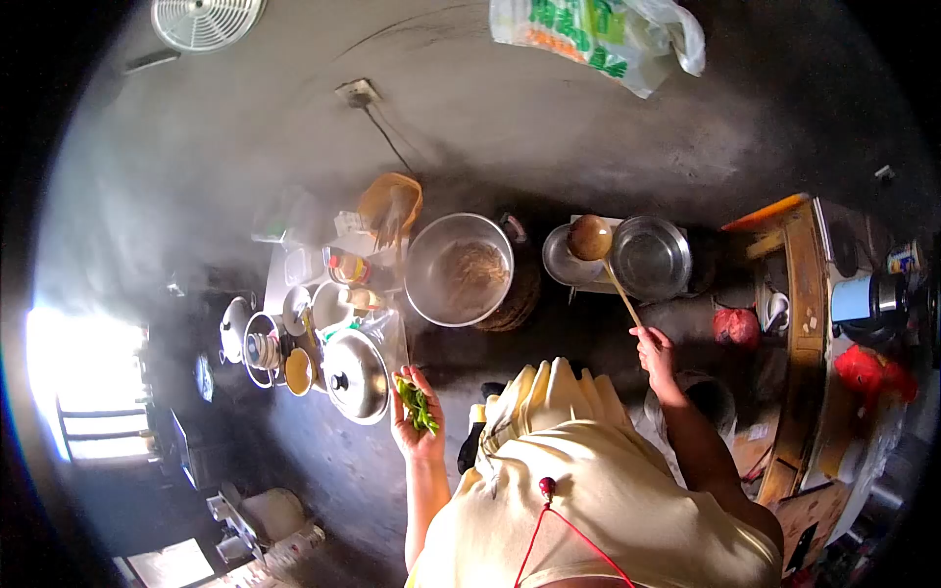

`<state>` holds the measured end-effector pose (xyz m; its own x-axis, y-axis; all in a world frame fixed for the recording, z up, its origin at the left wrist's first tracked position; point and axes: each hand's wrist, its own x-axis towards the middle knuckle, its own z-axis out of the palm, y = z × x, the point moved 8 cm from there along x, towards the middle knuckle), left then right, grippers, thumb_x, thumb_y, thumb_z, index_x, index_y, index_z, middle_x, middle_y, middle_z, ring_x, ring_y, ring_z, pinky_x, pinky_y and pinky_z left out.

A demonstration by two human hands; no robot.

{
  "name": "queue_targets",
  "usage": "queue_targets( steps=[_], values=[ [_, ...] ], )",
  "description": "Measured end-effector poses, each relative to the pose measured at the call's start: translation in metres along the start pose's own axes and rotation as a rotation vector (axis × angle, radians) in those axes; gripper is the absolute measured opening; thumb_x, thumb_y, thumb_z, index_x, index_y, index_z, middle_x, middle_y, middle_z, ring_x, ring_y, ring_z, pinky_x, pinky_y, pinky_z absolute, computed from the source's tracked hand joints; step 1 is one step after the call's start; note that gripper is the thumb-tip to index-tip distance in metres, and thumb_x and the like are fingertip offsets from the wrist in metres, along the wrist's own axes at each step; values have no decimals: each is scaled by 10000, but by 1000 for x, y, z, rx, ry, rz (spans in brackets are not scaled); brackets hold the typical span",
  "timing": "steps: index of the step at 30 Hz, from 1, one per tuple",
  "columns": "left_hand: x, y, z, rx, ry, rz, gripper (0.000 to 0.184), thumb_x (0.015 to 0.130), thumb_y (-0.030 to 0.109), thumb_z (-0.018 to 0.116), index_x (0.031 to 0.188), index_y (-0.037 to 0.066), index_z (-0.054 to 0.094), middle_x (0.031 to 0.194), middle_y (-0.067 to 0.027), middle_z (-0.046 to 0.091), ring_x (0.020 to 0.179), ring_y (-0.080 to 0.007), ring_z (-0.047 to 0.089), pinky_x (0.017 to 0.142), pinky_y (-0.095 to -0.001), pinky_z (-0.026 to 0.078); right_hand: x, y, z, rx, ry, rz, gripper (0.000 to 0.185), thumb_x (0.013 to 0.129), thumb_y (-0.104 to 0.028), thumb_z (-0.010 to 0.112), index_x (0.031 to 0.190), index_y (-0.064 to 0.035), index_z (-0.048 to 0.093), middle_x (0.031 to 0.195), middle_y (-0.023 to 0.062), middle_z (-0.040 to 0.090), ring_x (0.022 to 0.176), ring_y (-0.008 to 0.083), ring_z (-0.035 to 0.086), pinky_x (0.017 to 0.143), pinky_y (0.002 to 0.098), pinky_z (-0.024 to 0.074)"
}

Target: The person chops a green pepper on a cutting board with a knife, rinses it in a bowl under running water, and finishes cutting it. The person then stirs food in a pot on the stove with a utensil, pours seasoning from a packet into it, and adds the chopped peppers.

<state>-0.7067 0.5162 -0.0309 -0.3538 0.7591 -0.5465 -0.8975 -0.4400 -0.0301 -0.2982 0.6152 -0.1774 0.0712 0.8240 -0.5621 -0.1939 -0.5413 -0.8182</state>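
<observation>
Green vegetable pieces lie in my left hand, palm up, near a silver pot lid. My right hand is closed round the handle of a ladle with a brown round bowl. The ladle's bowl is above the gap between a metal plate and an empty-looking metal basin. Between my hands, farther off, a large metal pot holds some brownish food, partly blurred by steam.
Left of the pot are a wicker basket, a bottle and several bowls. A wooden cabinet edge stands on the right, with a red bag near it. A plastic bag hangs above.
</observation>
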Motion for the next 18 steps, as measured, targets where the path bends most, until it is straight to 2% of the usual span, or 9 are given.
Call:
queue_targets(
  steps=[3,6,7,9,12,13,15,18],
  values=[
    [-1,5,-11,-47,33,19,258,868,61,507,1110,-12,558,1143,-161,569,1114,-291,508,959,-411,435,5,-5,33,-52,-87,-12,192,887,-259,559,876,-79,623,527,-103,359,401,-15,282,346,151,203],
    [4,15,-12,-66,38,10,254,866,51,503,1104,-15,561,1149,-163,565,1107,-298,511,957,-416,438,27,1,72,-72,-185,-145,191,888,-253,558,858,-74,619,525,-96,364,404,-11,286,351,159,211],
    [5,20,-13,-70,41,15,255,866,47,500,1106,-15,559,1156,-165,560,1107,-300,511,958,-416,438,34,-6,88,-127,-179,-322,191,877,-233,571,833,-57,629,542,-87,402,439,9,340,389,172,266],
    [10,28,-11,-71,40,0,260,862,40,498,1109,-15,558,1158,-165,559,1109,-298,509,957,-413,439,38,-19,112,-390,-65,-579,184,843,-196,595,819,-17,630,589,33,526,512,106,468,482,261,388],
    [16,49,-1,-66,32,-24,265,854,47,511,1108,-11,562,1141,-159,571,1108,-297,510,958,-408,439,13,-51,160,-571,54,-624,210,833,-242,597,865,-36,621,714,144,604,626,254,596,569,325,452],
    [20,52,3,-62,35,-29,265,854,47,511,1108,-11,562,1141,-159,571,1108,-297,510,958,-408,439,10,-55,169,-602,66,-638,212,840,-251,587,885,-46,617,736,155,615,660,287,614,576,339,462],
    [26,62,4,-63,34,-68,267,855,49,512,1112,-4,562,1144,-162,569,1106,-298,512,952,-407,442,1,-57,184,-597,65,-560,228,851,-267,574,905,-49,613,738,155,614,665,293,611,579,337,464],
    [38,78,4,-55,19,-91,267,854,51,516,1112,0,562,1135,-161,573,1103,-295,514,946,-406,445,-16,-58,197,-598,99,-596,208,860,-250,566,903,-52,615,773,147,624,685,284,613,591,333,466]
  ],
)
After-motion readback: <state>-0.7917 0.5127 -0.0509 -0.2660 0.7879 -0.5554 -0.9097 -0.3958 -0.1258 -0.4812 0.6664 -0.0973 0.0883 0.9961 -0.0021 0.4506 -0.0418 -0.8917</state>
